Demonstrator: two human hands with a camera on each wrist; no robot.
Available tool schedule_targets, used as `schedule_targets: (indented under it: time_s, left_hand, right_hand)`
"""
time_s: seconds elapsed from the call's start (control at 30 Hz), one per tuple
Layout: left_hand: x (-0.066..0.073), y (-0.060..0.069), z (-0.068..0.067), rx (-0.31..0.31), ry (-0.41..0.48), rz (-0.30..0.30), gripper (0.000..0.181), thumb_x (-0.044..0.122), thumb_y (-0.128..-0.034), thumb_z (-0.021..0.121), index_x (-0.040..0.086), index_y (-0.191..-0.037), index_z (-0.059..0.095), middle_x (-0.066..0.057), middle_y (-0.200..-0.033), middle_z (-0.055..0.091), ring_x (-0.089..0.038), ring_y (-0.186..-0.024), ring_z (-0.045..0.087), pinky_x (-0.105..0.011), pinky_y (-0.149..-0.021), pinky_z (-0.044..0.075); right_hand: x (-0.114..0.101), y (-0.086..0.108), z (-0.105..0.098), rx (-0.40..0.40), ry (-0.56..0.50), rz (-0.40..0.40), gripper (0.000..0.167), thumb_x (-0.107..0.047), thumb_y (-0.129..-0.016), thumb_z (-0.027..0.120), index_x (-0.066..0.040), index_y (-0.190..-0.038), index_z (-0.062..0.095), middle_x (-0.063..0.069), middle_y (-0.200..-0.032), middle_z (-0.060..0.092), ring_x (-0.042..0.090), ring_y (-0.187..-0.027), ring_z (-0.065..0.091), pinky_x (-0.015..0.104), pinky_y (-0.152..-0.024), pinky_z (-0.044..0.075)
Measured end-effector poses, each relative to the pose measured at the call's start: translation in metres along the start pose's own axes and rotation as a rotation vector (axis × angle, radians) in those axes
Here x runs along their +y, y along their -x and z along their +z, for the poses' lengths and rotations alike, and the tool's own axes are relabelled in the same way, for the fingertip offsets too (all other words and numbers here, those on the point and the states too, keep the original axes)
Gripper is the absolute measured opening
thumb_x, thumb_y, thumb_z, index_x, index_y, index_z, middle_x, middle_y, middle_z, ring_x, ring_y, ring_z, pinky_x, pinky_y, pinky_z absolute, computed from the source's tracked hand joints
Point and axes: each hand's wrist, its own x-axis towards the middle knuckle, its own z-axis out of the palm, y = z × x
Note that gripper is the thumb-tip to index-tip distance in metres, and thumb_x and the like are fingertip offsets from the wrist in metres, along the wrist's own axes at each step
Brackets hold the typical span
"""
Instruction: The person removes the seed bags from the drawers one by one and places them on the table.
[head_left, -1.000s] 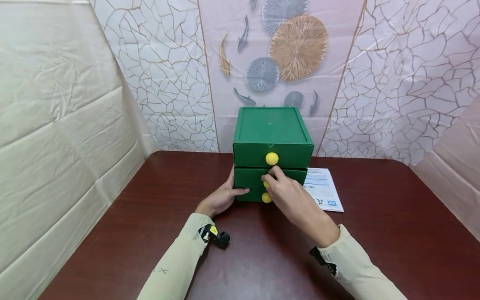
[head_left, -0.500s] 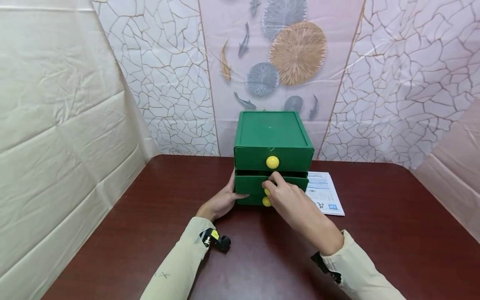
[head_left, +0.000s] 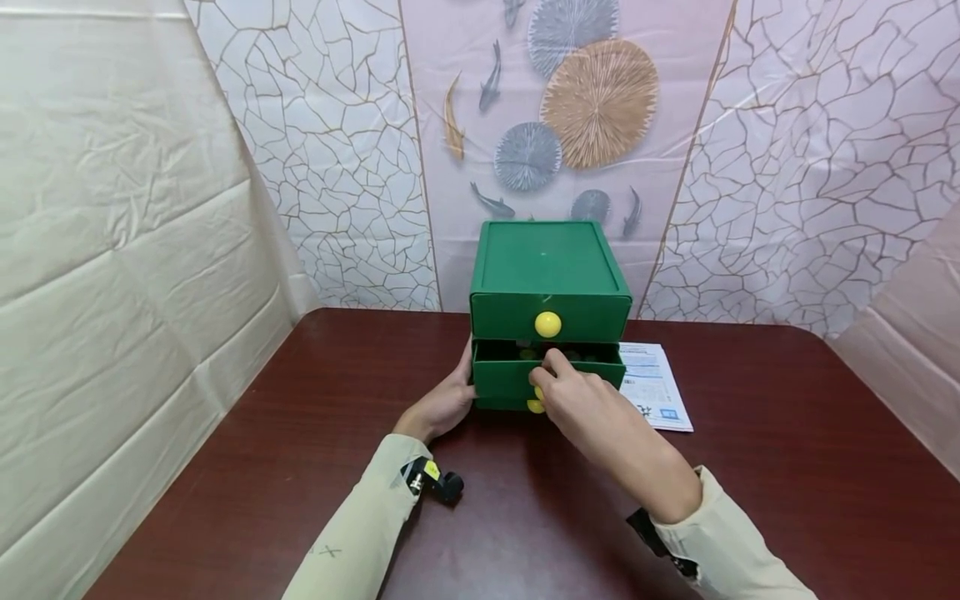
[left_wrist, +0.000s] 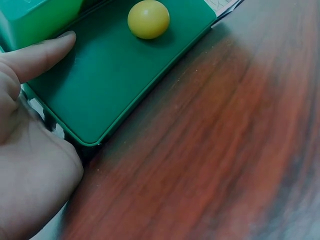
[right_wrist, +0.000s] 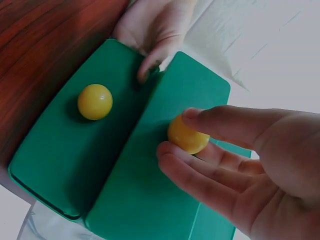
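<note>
A green drawer cabinet (head_left: 551,260) stands toward the back of the table, a round yellow knob on each drawer. Its middle drawer (head_left: 504,379) is pulled partway out; small items inside are too dark to identify. My right hand (head_left: 600,421) pinches the middle drawer's yellow knob (right_wrist: 186,137) between thumb and fingers. At the cabinet's left side is my left hand (head_left: 441,407), its straight thumb (left_wrist: 47,56) lying against the front of the bottom drawer (left_wrist: 105,95). The other fingers are mostly hidden. The top drawer (head_left: 510,315) and bottom drawer are closed.
White printed papers (head_left: 652,387) lie just right of the cabinet on the dark red-brown table (head_left: 300,417). A patterned cloth (head_left: 337,150) hangs behind, and a pale cloth (head_left: 135,250) slopes along the left.
The middle drawer has come out toward me, widening the gap above its front. My right hand has moved slightly nearer with the knob. The left hand stays at the cabinet's side.
</note>
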Motion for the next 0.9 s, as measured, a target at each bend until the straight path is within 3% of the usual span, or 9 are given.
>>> schedule_targets:
  time_s: [0.2,0.4,0.53,0.9]
  left_hand:
    - [-0.002,0.005,0.000,0.011,-0.010,-0.019,0.106,-0.007,-0.1028,0.055,0.053,-0.165,-0.007,0.022,-0.172,-0.015,-0.010,-0.158,-0.015,-0.048,-0.126,0.010]
    - [0.001,-0.001,0.000,-0.001,-0.025,0.010,0.102,-0.003,-0.1055,0.055,0.053,-0.165,-0.005,0.022,-0.172,-0.013,-0.011,-0.158,-0.014,-0.050,-0.127,0.009]
    - [0.003,0.000,-0.001,0.019,-0.024,-0.005,0.101,-0.002,-0.1060,0.055,0.052,-0.166,-0.006,0.022,-0.172,-0.011,-0.011,-0.158,-0.012,-0.049,-0.127,0.010]
    - [0.003,-0.001,0.002,0.024,-0.027,-0.017,0.101,-0.005,-0.1049,0.053,0.051,-0.166,-0.005,0.021,-0.173,-0.009,-0.010,-0.158,-0.009,-0.047,-0.127,0.015]
  right_hand:
    - [-0.006,0.002,-0.004,-0.002,0.044,-0.043,0.020,0.003,-0.088,0.083,-0.002,-0.098,0.067,0.009,-0.092,0.050,0.011,-0.049,0.046,0.021,-0.045,0.042]
    - [-0.005,0.001,-0.008,0.021,0.106,-0.057,0.018,-0.001,-0.089,0.084,-0.003,-0.094,0.066,0.008,-0.090,0.050,0.010,-0.047,0.043,0.023,-0.044,0.041]
    - [-0.007,0.000,-0.012,0.000,0.092,-0.060,0.015,-0.001,-0.092,0.080,-0.004,-0.093,0.066,0.008,-0.091,0.052,0.011,-0.047,0.043,0.024,-0.043,0.040]
    - [-0.013,0.006,-0.024,-0.016,0.111,-0.078,0.017,0.006,-0.089,0.079,-0.002,-0.094,0.066,0.009,-0.095,0.056,0.013,-0.048,0.048,0.027,-0.045,0.047]
